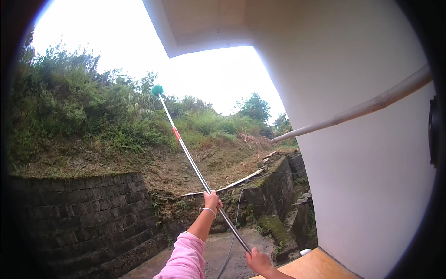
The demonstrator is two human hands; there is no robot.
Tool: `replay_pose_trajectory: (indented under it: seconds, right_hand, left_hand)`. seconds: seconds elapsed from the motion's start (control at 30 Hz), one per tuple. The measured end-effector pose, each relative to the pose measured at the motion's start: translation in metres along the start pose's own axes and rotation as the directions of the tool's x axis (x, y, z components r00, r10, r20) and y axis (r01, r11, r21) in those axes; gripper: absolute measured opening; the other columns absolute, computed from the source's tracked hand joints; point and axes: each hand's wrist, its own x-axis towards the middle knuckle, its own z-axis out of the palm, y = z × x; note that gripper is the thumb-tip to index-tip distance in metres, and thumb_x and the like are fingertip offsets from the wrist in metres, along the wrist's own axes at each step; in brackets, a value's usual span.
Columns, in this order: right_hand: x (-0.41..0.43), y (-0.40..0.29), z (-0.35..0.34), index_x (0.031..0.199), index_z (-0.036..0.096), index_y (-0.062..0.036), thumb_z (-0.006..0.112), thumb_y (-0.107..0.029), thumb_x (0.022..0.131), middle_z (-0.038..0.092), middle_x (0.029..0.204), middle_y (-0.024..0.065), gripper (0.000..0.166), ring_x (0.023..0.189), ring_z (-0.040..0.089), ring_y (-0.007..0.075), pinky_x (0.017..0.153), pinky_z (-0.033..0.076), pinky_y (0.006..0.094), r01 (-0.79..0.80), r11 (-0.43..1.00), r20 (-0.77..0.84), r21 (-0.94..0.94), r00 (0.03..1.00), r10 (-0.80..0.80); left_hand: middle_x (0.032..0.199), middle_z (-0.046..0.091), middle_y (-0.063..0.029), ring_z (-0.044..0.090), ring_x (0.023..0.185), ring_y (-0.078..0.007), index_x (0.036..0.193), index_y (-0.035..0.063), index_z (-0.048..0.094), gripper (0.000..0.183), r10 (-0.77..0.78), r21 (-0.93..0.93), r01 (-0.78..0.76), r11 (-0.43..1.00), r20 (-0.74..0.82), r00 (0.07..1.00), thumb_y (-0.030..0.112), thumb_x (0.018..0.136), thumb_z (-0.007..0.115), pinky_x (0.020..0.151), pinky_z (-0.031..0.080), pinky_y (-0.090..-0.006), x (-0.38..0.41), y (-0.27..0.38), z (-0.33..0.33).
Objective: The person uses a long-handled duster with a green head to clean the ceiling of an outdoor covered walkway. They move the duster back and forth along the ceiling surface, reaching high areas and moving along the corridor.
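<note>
Both my hands grip a long metal telescopic pole (195, 168), which slants up and to the left, away from me. A round green bristle brush head (157, 90) sits at its far end, in front of the bushes and sky. Partway along the pole is a red collar (176, 133). My left hand (212, 201), with a silver bangle at the wrist and a pink sleeve on the forearm, is closed around the middle of the pole. Lower down, my right hand (258, 261) holds the pole near its bottom end.
At right rises a white wall (348, 181), with a thick bamboo pole (348, 117) running alongside it. An overhang (209, 28) juts out above. Mossy block walls (87, 209) and an overgrown slope stand beyond. A dark cable (238, 216) hangs over the concrete ground below.
</note>
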Motion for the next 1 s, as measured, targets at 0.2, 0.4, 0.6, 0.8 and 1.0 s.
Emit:
replay_pose_trajectory:
  seconds: [0.2, 0.4, 0.6, 0.8, 1.0]
  right_hand:
    - [0.065, -0.050, -0.048, 0.090, 0.042, -0.0025, 0.051, -0.039, 0.097, 0.061, 0.061, 0.0219, 0.038, 0.055, 0.062, 0.0427, 0.050, 0.050, 0.0519, 0.186, 0.982, -0.165, -0.005, 0.969, -0.185]
    - [0.093, -0.120, -0.050, 0.088, 0.040, -0.0042, 0.052, -0.037, 0.097, 0.060, 0.058, 0.0204, 0.035, 0.055, 0.061, 0.0436, 0.047, 0.048, 0.0527, 0.347, 0.915, -0.299, 0.209, 0.913, -0.278]
    - [0.035, -0.090, -0.015, 0.092, 0.042, -0.0027, 0.054, -0.033, 0.096, 0.059, 0.064, 0.0249, 0.033, 0.063, 0.060, 0.0476, 0.053, 0.046, 0.0556, 0.209, 0.926, -0.184, 0.313, 0.970, -0.156]
    - [-0.029, -0.102, 0.060, 0.096, 0.052, 0.0007, 0.051, -0.036, 0.095, 0.062, 0.074, 0.0284, 0.036, 0.072, 0.061, 0.0477, 0.060, 0.049, 0.0548, -0.031, 0.825, 0.043, 0.565, 0.999, 0.008]
    - [-0.106, -0.035, 0.123, 0.096, 0.058, 0.0048, 0.052, -0.033, 0.093, 0.062, 0.080, 0.0309, 0.039, 0.078, 0.061, 0.0484, 0.064, 0.048, 0.0545, -0.121, 0.918, -0.029, 0.378, 0.989, 0.143]
  left_hand:
    - [0.068, 0.041, -0.0017, 0.045, 0.045, -0.0130, 0.102, 0.0165, 0.032, 0.015, 0.460, -0.105, -0.449, 0.887, 0.156, 0.874, 0.027, 0.102, 0.043, 0.035, 0.042, -0.0302, -0.022, 0.150, 0.022]
    - [0.064, 0.041, -0.0001, 0.042, 0.042, -0.0095, 0.104, 0.0096, 0.033, 0.013, 0.698, 0.116, -0.715, 0.689, 0.160, 0.699, 0.018, 0.102, 0.043, 0.031, 0.039, -0.0262, -0.066, 0.264, 0.053]
    - [0.060, 0.046, -0.0050, 0.050, 0.039, -0.0169, 0.100, 0.0058, 0.028, 0.018, 0.592, 0.390, -0.588, 0.709, 0.122, 0.796, 0.013, 0.098, 0.045, 0.031, 0.044, -0.0335, -0.053, 0.184, 0.032]
    - [0.064, 0.046, -0.0067, 0.048, 0.040, -0.0173, 0.104, 0.0029, 0.032, 0.022, 0.157, 0.575, -0.242, 0.782, 0.194, 0.968, 0.011, 0.094, 0.048, 0.031, 0.043, -0.0334, -0.025, 0.090, 0.010]
    - [0.068, 0.044, -0.0048, 0.047, 0.041, -0.0153, 0.103, 0.0066, 0.035, 0.017, -0.001, 0.453, -0.142, 0.880, 0.300, 0.954, 0.010, 0.093, 0.048, 0.032, 0.043, -0.0325, -0.079, -0.012, 0.021]
